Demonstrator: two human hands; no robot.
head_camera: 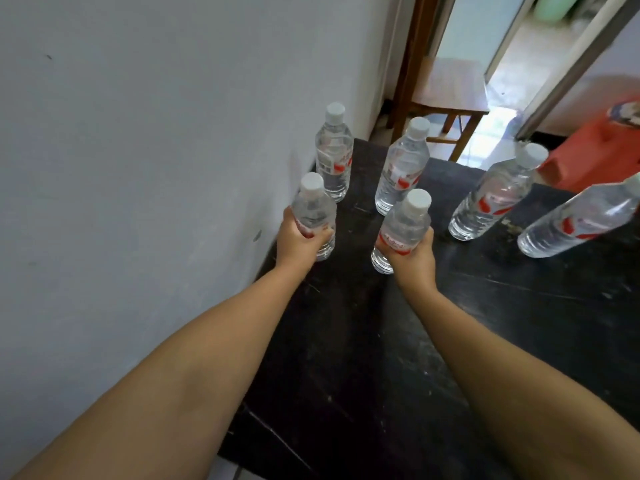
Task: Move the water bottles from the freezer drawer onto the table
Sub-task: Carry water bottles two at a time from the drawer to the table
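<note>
Several clear water bottles with white caps and red labels stand on a black table [363, 358]. My left hand [298, 242] grips one upright bottle [313, 206] near the wall. My right hand [414, 256] grips another upright bottle [405, 223] at its label; its base is at the table top. Behind them stand a bottle by the wall [333, 154] and a second one [403, 164]. Further right are two more bottles [495, 192] [581, 220]. The freezer drawer is out of sight.
A pale wall [156, 150] runs along the table's left edge. A red object [595, 154] sits at the table's far right. Beyond the far edge stand a wooden stool [446, 98] and an open doorway [512, 64].
</note>
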